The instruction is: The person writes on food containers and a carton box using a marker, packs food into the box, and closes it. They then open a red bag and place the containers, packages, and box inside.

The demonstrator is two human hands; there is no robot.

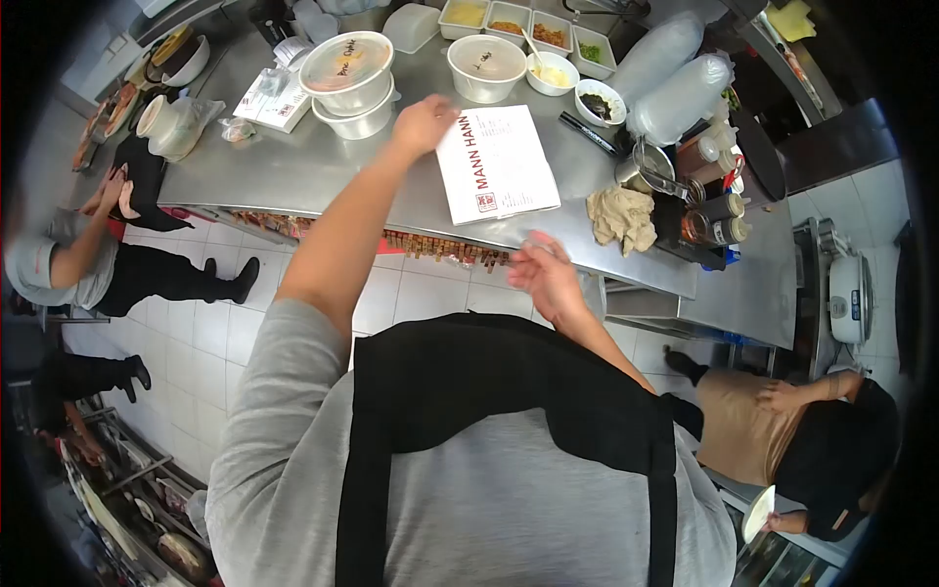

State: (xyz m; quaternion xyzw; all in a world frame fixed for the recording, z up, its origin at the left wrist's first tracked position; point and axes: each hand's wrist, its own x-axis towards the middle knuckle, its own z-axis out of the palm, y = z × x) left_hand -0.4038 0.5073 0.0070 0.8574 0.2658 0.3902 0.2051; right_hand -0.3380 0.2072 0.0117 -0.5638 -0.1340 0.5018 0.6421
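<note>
A flat white paper packet (509, 161) printed in red with "MANN HANN" lies on the steel counter in front of me. My left hand (424, 125) is at its upper left corner, back of the hand up. Its fingertips are blurred, so whether they touch or grip the paper is unclear. Close by are two stacked lidded tubs (348, 73) with handwriting on the top lid, and another lidded tub (486, 68). My right hand (544, 277) hovers just off the counter's front edge with its fingers apart, holding nothing visible.
Right of the packet are a black marker (588, 134), a crumpled beige cloth (622, 217), bagged containers (683, 98) and sauce bottles (726, 217). Small bowls and food trays (546, 34) line the back. Co-workers stand at left (73, 264) and right (792, 430).
</note>
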